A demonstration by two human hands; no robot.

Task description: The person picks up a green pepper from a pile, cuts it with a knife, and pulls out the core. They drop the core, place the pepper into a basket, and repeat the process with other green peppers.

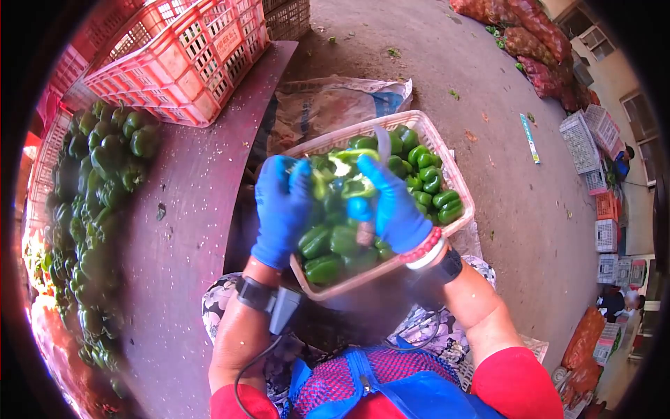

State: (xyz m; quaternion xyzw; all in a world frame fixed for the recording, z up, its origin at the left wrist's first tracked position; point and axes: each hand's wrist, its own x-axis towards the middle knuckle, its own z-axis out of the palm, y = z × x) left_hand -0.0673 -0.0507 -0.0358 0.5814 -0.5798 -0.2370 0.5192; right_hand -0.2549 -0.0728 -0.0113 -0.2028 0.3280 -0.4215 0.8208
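A pink plastic crate point(462, 202) holding green peppers point(323, 269) sits in front of me. Above it my left hand point(283, 209), in a blue glove, has its fingers bent against a light green, cut-looking pepper point(322, 174). On the other side, my right hand point(392, 209), also gloved in blue, grips a knife; its curved blade point(382, 144) points up and its brownish handle point(365, 234) shows below the hand. Pale cut pepper pieces point(358, 187) lie between the hands. Motion blur softens the fingers and the pieces.
A big pile of green peppers point(98, 230) lies on the reddish board point(181, 230) at left. A red crate point(202, 63) stands behind it. An empty-looking sack point(328, 108) lies beyond my crate. Full sacks point(537, 49), stacked crates point(579, 143) and people point(623, 162) are far right.
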